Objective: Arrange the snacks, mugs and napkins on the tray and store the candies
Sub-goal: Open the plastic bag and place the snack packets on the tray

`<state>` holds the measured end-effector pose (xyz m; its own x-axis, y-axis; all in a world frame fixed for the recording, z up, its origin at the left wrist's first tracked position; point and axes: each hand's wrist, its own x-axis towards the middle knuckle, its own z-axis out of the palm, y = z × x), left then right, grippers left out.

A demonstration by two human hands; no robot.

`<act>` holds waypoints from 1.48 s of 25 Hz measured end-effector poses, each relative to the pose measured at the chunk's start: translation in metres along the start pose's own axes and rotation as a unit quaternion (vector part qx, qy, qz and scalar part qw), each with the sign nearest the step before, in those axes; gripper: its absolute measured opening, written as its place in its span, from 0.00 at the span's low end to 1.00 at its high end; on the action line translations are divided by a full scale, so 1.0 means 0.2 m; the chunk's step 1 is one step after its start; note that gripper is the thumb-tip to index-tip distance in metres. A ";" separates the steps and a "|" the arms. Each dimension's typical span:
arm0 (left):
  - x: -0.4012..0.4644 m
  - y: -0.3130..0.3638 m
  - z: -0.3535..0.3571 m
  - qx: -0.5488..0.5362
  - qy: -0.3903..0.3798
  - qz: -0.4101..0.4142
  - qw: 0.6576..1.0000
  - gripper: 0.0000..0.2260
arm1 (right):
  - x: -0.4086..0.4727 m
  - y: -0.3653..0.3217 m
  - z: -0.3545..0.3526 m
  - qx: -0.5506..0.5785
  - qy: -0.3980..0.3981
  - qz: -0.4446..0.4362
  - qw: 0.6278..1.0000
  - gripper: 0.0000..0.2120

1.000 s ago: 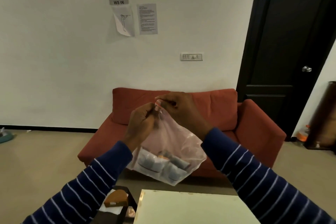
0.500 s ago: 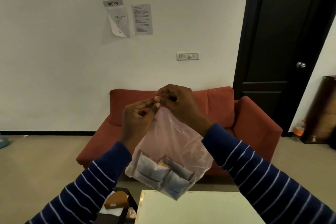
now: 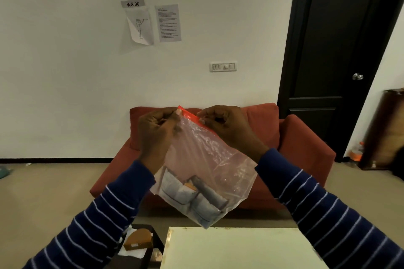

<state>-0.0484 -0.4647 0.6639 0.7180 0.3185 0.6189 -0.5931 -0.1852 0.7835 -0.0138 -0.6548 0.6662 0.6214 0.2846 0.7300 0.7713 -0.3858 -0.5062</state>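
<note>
Candies [image 3: 192,196] sit at bottom of clear zip bag [image 3: 207,164], held up over near table [image 3: 240,249]. Left hand [image 3: 156,132] & right hand [image 3: 225,125] each pinch red seal strip [image 3: 189,115]. Storing step, prob. sealing; next: press along strip w/ fingers.

The room is dim, with warm light falling on the wall [image 3: 65,72] from the upper left. The door [image 3: 336,50] bends at the edge; the right side is blurred.
</note>
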 end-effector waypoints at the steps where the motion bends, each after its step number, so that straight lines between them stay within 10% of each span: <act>1: 0.02 0.00 -0.01 -0.015 0.003 -0.019 1.000 0.03 | -0.01 0.02 -0.02 -0.006 -0.003 0.005 1.000 0.09; 26: 0.05 0.03 -0.07 -0.042 -0.033 -0.107 0.993 0.06 | -0.12 0.08 -0.23 -0.082 -0.136 0.034 0.987 0.11; 37: -0.15 -0.04 0.03 -0.041 -0.086 -0.137 0.986 0.11 | -0.08 -0.03 -0.11 0.070 -0.224 0.125 0.964 0.08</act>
<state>-0.0626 -0.4784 0.6404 0.9023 0.1832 0.3902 -0.3905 -0.0362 0.9199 -0.0313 -0.6769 0.6682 0.7631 0.5607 0.3213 0.5811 -0.3778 -0.7209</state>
